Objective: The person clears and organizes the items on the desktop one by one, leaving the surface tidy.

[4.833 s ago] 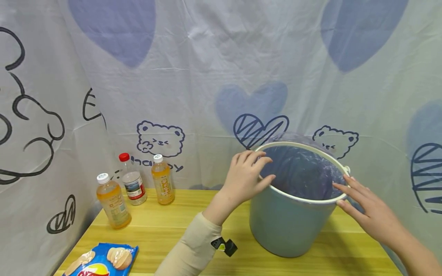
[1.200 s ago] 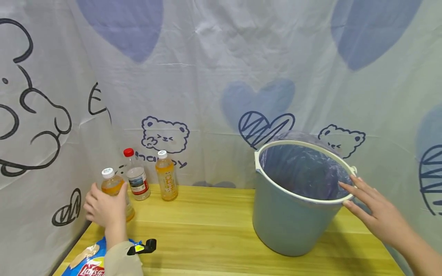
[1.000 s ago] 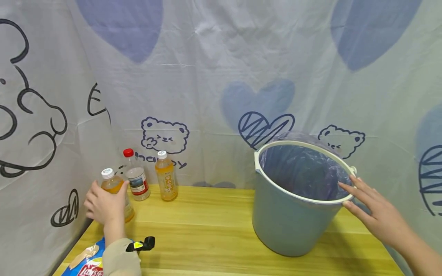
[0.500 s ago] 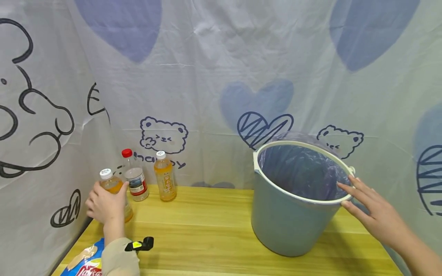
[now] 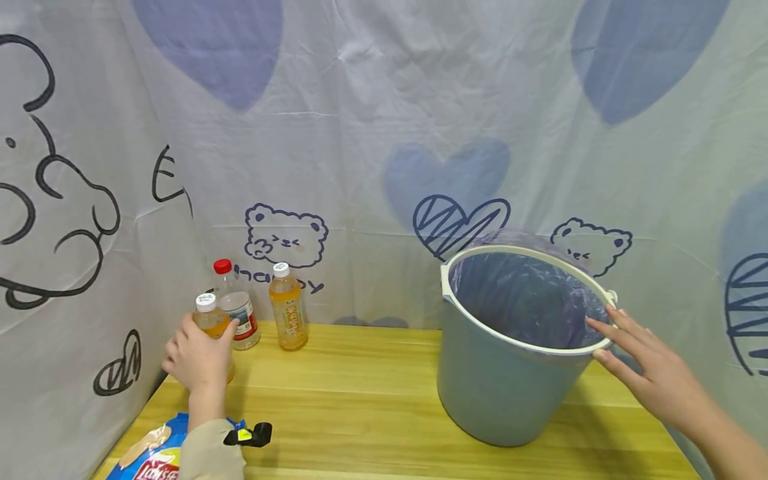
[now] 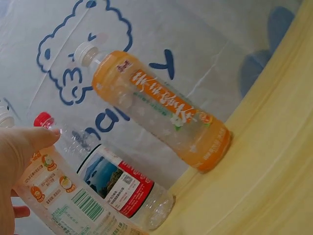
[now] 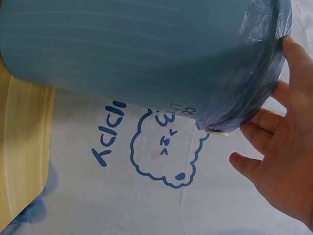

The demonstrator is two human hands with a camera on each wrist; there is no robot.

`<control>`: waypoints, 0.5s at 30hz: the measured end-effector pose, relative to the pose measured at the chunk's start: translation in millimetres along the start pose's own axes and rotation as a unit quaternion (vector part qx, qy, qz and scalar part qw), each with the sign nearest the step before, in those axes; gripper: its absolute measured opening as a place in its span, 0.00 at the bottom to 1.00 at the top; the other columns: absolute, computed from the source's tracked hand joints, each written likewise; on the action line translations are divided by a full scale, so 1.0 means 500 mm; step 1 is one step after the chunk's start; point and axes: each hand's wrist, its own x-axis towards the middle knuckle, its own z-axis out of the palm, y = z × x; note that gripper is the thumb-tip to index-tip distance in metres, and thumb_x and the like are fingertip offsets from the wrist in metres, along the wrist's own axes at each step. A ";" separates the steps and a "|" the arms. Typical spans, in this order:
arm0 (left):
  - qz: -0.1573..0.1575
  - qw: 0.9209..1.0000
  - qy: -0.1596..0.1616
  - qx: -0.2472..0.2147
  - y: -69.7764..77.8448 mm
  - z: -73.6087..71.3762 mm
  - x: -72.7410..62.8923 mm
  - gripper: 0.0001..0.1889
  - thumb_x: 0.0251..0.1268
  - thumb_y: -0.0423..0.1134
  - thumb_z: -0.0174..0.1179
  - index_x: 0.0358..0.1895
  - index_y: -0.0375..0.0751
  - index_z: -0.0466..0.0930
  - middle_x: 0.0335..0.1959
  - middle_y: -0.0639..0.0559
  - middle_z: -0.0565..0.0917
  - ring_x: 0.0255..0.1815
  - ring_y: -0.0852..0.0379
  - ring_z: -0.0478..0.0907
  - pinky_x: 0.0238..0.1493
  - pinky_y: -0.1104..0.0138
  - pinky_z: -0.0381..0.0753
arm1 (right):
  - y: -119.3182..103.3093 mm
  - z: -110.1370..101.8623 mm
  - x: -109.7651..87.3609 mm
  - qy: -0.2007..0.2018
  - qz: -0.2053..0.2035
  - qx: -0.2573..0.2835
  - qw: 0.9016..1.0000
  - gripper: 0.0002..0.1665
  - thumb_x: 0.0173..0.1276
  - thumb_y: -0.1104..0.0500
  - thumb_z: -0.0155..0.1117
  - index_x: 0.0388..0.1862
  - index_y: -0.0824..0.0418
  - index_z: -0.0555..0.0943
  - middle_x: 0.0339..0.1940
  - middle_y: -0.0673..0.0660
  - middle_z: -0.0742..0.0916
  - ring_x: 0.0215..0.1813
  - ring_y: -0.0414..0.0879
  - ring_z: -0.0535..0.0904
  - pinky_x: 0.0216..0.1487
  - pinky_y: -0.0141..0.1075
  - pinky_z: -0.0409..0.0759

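Note:
My left hand (image 5: 198,353) grips a drink bottle (image 5: 213,321) with a white cap and orange contents or label. In the left wrist view the thumb lies across the upper part of this bottle (image 6: 73,200), and its lower end runs out of frame. Close behind it stands a clear bottle (image 5: 240,313) with a red cap. A second orange bottle (image 5: 288,310) stands to the right of that. My right hand (image 5: 651,367) rests with extended fingers on the rim of a grey-blue trash bin (image 5: 504,387). A thin plastic bag (image 7: 254,73) lines the bin and folds over its rim.
A blue chip bag (image 5: 159,450) lies at the table's front left, partly covered by my left sleeve. The wooden table (image 5: 348,393) spans between the bottles and the bin. A patterned cloth (image 5: 360,133) hangs behind and at the left.
My left hand has left the bin's rim and gone to the white-capped bottle at the left. In the last half second bottle and hand shift right. The right hand stays on the rim.

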 end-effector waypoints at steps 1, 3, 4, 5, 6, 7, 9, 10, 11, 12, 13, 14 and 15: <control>0.009 1.000 0.002 0.002 0.002 0.002 -0.003 0.46 0.59 0.63 0.61 0.73 0.38 0.56 0.67 0.28 0.67 0.66 0.26 0.60 0.63 0.33 0.54 | 0.000 0.000 0.000 0.000 0.000 0.001 1.000 0.30 0.75 0.50 0.53 0.75 0.49 0.64 0.81 0.61 0.55 0.82 0.58 0.40 0.76 0.64 0.33; 0.025 1.000 0.007 0.007 0.007 0.006 -0.009 0.45 0.59 0.61 0.63 0.71 0.37 0.58 0.65 0.28 0.69 0.64 0.26 0.62 0.62 0.33 0.56 | 0.000 0.001 0.002 0.001 -0.002 0.003 1.000 0.30 0.75 0.51 0.53 0.74 0.50 0.65 0.81 0.61 0.55 0.82 0.57 0.40 0.76 0.62 0.32; 0.032 0.999 0.007 0.010 0.009 0.007 -0.012 0.44 0.59 0.60 0.64 0.71 0.36 0.58 0.65 0.28 0.69 0.64 0.26 0.62 0.62 0.33 0.56 | 0.000 0.001 0.002 0.002 -0.003 0.003 1.000 0.30 0.75 0.51 0.53 0.74 0.50 0.65 0.80 0.61 0.55 0.82 0.57 0.40 0.76 0.62 0.32; 0.040 0.999 0.008 0.012 0.012 0.008 -0.015 0.44 0.59 0.59 0.65 0.71 0.36 0.58 0.65 0.28 0.69 0.64 0.27 0.63 0.62 0.33 0.56 | -0.001 0.000 0.003 0.002 -0.003 0.004 1.000 0.30 0.75 0.51 0.53 0.74 0.50 0.65 0.81 0.61 0.55 0.82 0.57 0.40 0.76 0.63 0.33; 0.048 0.999 0.010 0.014 0.015 0.009 -0.019 0.44 0.58 0.58 0.65 0.70 0.36 0.59 0.64 0.28 0.70 0.63 0.27 0.63 0.62 0.33 0.56 | -0.001 0.000 0.003 0.002 -0.003 0.005 1.000 0.30 0.75 0.51 0.53 0.74 0.50 0.65 0.81 0.61 0.55 0.82 0.56 0.39 0.75 0.64 0.33; 0.056 0.998 0.013 0.014 0.018 0.010 -0.022 0.44 0.57 0.57 0.66 0.70 0.36 0.59 0.64 0.28 0.70 0.63 0.27 0.64 0.61 0.33 0.57 | -0.001 0.000 0.003 0.002 -0.004 0.006 1.000 0.30 0.75 0.51 0.53 0.74 0.50 0.65 0.81 0.61 0.55 0.82 0.56 0.40 0.75 0.65 0.34; 0.071 0.997 0.017 0.015 0.025 0.012 -0.030 0.43 0.56 0.56 0.68 0.68 0.36 0.61 0.63 0.28 0.71 0.62 0.27 0.65 0.60 0.33 0.58 | -0.001 -0.001 0.004 0.002 -0.003 0.006 1.000 0.30 0.75 0.51 0.53 0.74 0.50 0.65 0.81 0.61 0.55 0.82 0.57 0.40 0.74 0.67 0.36; 0.079 0.997 0.019 0.015 0.029 0.013 -0.034 0.43 0.56 0.56 0.68 0.68 0.36 0.61 0.63 0.28 0.72 0.62 0.28 0.65 0.60 0.33 0.59 | -0.002 -0.002 0.005 0.002 -0.003 0.007 1.000 0.30 0.75 0.51 0.53 0.74 0.50 0.65 0.81 0.61 0.55 0.82 0.58 0.40 0.72 0.69 0.37; 0.088 0.996 0.022 0.016 0.032 0.015 -0.038 0.42 0.55 0.56 0.69 0.67 0.36 0.62 0.62 0.29 0.72 0.61 0.28 0.66 0.60 0.33 0.60 | -0.002 -0.003 0.005 0.001 -0.001 0.008 1.000 0.30 0.76 0.51 0.53 0.74 0.50 0.65 0.81 0.61 0.55 0.82 0.59 0.40 0.71 0.70 0.37; 0.096 0.995 0.023 0.018 0.035 0.017 -0.042 0.42 0.54 0.56 0.69 0.67 0.36 0.63 0.62 0.29 0.73 0.61 0.28 0.66 0.60 0.34 0.60 | -0.002 -0.003 0.006 0.000 -0.001 0.008 1.000 0.30 0.76 0.51 0.53 0.74 0.50 0.65 0.81 0.61 0.55 0.82 0.59 0.40 0.72 0.70 0.37; 0.103 0.994 0.021 0.019 0.039 0.018 -0.046 0.42 0.54 0.56 0.69 0.67 0.36 0.63 0.61 0.29 0.73 0.61 0.29 0.66 0.60 0.34 0.60 | -0.002 -0.003 0.006 0.000 -0.002 0.008 1.000 0.30 0.76 0.51 0.53 0.74 0.50 0.65 0.80 0.61 0.55 0.82 0.59 0.41 0.72 0.70 0.37; 0.111 0.993 0.020 0.021 0.043 0.020 -0.050 0.42 0.54 0.56 0.69 0.66 0.36 0.64 0.61 0.29 0.73 0.60 0.29 0.67 0.60 0.34 0.61 | -0.003 -0.004 0.007 -0.001 -0.001 0.009 1.000 0.30 0.76 0.51 0.53 0.74 0.50 0.65 0.81 0.61 0.55 0.82 0.59 0.41 0.71 0.71 0.37; 0.117 0.993 0.017 0.023 0.046 0.022 -0.054 0.42 0.54 0.57 0.69 0.66 0.36 0.64 0.61 0.29 0.74 0.60 0.29 0.67 0.60 0.35 0.61 | -0.002 -0.004 0.008 -0.002 0.000 0.009 1.000 0.30 0.76 0.51 0.53 0.74 0.50 0.65 0.81 0.61 0.55 0.82 0.59 0.40 0.72 0.70 0.37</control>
